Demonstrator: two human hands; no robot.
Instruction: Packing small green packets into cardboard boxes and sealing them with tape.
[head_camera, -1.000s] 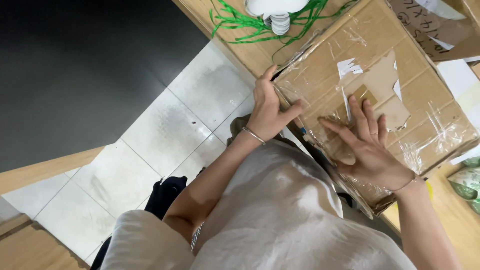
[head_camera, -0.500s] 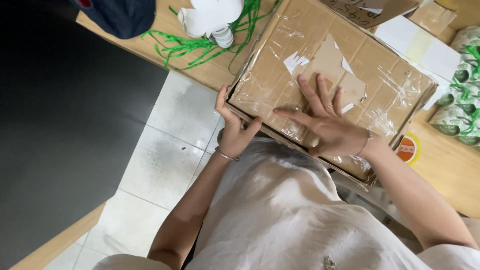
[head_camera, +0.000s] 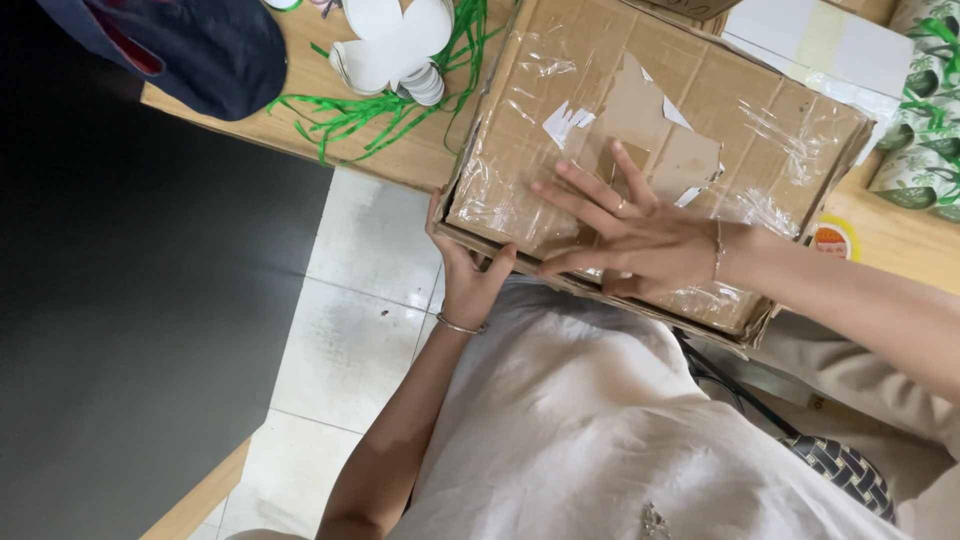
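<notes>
**A:** Any tips for smoothing the tape on that cardboard box (head_camera: 660, 150)? It sits on the wooden table (head_camera: 400, 150), near edge against the person's body.

**B:** I'd press flat and slide along the seam. The right hand (head_camera: 630, 235) lies open on the lid, fingers spread, gripping nothing. The left hand (head_camera: 468, 270) clamps the near corner, thumb on top.

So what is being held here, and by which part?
The left hand grips the cardboard box at its near corner; the right hand lies flat on top.
</notes>
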